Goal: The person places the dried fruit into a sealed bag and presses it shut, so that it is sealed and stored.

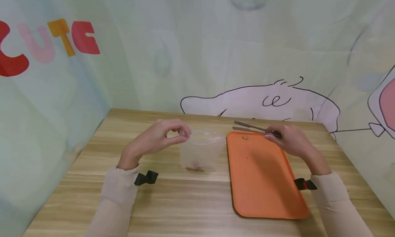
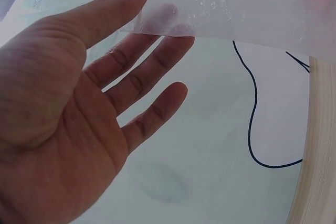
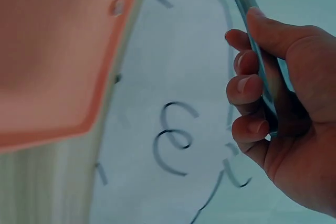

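My left hand (image 1: 160, 134) pinches the top edge of a translucent zip bag (image 1: 202, 151) between thumb and index finger. The bag stands upright on the table, its mouth facing up, with a few small brownish pieces (image 1: 195, 166) at the bottom. In the left wrist view, the film of the bag (image 2: 236, 9) overlaps my fingertips. My right hand (image 1: 291, 140) grips metal tongs (image 3: 272, 72), fingers curled round their handle. The tips of the tongs are apart and point left, over the far end of an orange tray (image 1: 262, 192). A small roundish piece (image 1: 245, 137) lies near that tray's far edge.
The tray lies right of the bag on a wood-grain table (image 1: 185, 202). Close behind the table's far edge hangs a printed cloth backdrop (image 1: 197, 65), which also runs along the left side.
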The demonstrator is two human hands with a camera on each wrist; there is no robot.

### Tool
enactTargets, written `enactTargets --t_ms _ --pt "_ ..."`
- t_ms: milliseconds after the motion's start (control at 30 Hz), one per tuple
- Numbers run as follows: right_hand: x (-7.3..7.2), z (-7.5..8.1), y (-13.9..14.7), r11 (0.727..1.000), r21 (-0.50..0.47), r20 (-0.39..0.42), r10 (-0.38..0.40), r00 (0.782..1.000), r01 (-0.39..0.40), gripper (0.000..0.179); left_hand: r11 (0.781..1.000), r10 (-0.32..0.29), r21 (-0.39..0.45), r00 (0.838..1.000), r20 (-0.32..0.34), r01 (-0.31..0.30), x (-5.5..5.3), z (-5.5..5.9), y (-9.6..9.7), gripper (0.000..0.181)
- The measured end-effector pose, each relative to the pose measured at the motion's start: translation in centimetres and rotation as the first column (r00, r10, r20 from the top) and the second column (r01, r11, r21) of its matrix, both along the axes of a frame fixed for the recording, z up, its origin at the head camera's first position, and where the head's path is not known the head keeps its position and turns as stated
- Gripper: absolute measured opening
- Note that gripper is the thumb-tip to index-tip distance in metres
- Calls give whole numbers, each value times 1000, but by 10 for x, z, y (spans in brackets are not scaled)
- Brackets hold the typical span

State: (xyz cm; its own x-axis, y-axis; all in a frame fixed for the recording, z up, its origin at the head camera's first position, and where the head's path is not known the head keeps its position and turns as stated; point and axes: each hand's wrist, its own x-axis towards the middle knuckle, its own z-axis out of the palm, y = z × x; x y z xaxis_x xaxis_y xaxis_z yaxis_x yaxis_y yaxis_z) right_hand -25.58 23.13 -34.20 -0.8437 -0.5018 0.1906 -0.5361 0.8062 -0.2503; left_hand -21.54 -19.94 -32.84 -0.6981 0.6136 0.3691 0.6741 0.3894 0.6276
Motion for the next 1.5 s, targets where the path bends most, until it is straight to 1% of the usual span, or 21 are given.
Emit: enactTargets --t_ms 67,133,333,467,600,700,767,867,933,1000,1067,1167,1267,1333,1400,1500 --pt "-6 -12 10 998 50 26 -28 999 27 21 1000 -1 1 1000 -1 1 0 -1 -1 7" --pt "-10 -23 18 995 91 29 -42 999 39 21 1000 4 -1 1000 -2 -4 1 -1 -1 7" --pt "-17 -46 35 991 115 66 -77 995 69 19 1000 2 -7 1000 2 -2 2 1 -1 8" --pt "-19 -55 38 989 129 82 -90 993 79 24 1000 2 -6 1000 13 -2 2 1 -1 8" --pt "-17 -55 37 990 115 76 -96 993 87 26 1000 6 -7 1000 15 -6 2 0 -1 8" --pt "-12 -48 32 992 78 78 -104 991 98 25 1000 9 -10 1000 13 -8 2 -1 -1 8" --pt "-8 -39 26 995 44 61 -91 994 88 25 1000 9 -10 1000 12 -9 2 -1 -1 8" --pt "1 -20 14 999 -8 -4 -52 999 52 22 1000 9 -10 1000 6 -8 2 -1 -1 8" --pt "8 -5 3 999 -50 -70 0 998 -4 19 1000 6 -9 1000 0 -6 2 0 -2 8" --pt "16 10 -7 995 -84 -137 49 989 -61 16 1000 6 -8 1000 -7 -6 2 0 -2 8" --pt "24 23 -17 985 -112 -201 109 973 -134 14 1000 5 -7 1000 -8 -5 2 0 -1 8" --pt "34 37 -31 966 -126 -258 187 948 -225 15 1000 3 -10 1000 -7 -3 2 0 -1 8" --pt "42 45 -43 949 -128 -274 247 929 -289 17 1000 2 -10 1000 0 -2 3 1 0 8" --pt "44 46 -48 942 -128 -275 267 924 -310 18 1000 6 -12 1000 4 -6 3 2 1 8" --pt "45 46 -52 939 -129 -268 275 923 -318 17 1000 9 -14 1000 7 -9 3 3 1 8" --pt "44 43 -50 941 -140 -248 267 931 -307 17 1000 15 -22 1000 9 -15 4 4 1 8"
